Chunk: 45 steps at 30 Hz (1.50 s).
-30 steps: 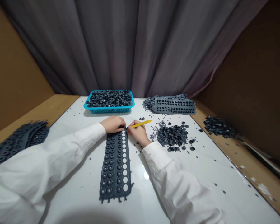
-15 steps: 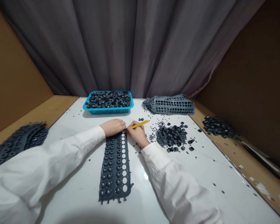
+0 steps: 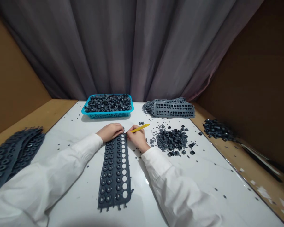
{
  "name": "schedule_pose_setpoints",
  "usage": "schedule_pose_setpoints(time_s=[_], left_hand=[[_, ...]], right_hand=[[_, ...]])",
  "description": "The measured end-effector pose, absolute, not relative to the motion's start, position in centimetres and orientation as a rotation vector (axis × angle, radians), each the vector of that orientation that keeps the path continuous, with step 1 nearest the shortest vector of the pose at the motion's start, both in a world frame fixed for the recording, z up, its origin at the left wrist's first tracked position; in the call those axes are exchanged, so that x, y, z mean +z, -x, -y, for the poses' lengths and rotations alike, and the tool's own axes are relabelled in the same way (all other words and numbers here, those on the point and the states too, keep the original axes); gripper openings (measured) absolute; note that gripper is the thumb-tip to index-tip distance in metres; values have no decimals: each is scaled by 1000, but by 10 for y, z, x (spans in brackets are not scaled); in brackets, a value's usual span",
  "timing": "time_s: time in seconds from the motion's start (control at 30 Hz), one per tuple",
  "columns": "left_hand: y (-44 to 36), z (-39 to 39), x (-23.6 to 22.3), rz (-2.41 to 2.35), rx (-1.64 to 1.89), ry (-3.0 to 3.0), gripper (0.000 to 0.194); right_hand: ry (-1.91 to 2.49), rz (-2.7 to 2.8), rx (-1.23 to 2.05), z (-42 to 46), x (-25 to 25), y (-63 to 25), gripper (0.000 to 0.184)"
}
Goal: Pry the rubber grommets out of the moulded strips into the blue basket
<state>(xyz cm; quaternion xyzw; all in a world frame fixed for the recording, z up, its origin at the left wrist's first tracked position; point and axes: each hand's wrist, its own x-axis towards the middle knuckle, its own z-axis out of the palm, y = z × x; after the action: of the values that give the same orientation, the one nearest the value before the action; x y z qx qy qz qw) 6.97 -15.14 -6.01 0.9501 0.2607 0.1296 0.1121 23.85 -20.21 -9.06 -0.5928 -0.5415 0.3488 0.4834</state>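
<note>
Yellow tool (image 3: pixel 142 127) still held, sheet (image 3: pixel 114 176) framed lower

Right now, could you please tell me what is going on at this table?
A person's left hand rests at the far end of a dark sheet on the white table, and the right hand holds a yellow pen-like tool there. The sheet's rightmost visible column shows open holes; the other columns show rings. Beyond stands a blue basket full of small dark pieces.
</note>
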Motion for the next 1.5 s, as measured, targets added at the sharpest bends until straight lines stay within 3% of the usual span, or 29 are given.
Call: schedule_pose_setpoints(time_s=[0.4, 0.57, 0.67, 0.77, 0.97, 1.07, 1.23, 1.5], left_hand=[[-70, 144, -50, -818, 377, -2809, 29], [-78, 132, -43, -919, 102, -2739, 36], [-83, 136, -22, -987, -45, -2676, 26], [-83, 152, 20, -957, -22, -2566, 24], [-61, 206, 106, -1016, 640, -2032, 32], [-46, 236, 119, -1128, 903, -1599, 33], [-44, 281, 123, -1086, 871, -1404, 32], [-40, 314, 156, -977, 949, -1350, 24]], right_hand=[[1279, 1070, 1074, 204, -84, -241, 6], [1149, 831, 1011, 202, -61, -249, 14], [1176, 883, 1091, 205, -49, -255, 16], [1106, 1110, 1314, 215, -41, -261, 27], [632, 1592, 2257, 246, -9, -290, 49], [608, 1624, 2174, 266, 7, -298, 53], [776, 1471, 1740, 310, -8, -268, 54], [947, 1387, 1786, 332, -19, -278, 36]])
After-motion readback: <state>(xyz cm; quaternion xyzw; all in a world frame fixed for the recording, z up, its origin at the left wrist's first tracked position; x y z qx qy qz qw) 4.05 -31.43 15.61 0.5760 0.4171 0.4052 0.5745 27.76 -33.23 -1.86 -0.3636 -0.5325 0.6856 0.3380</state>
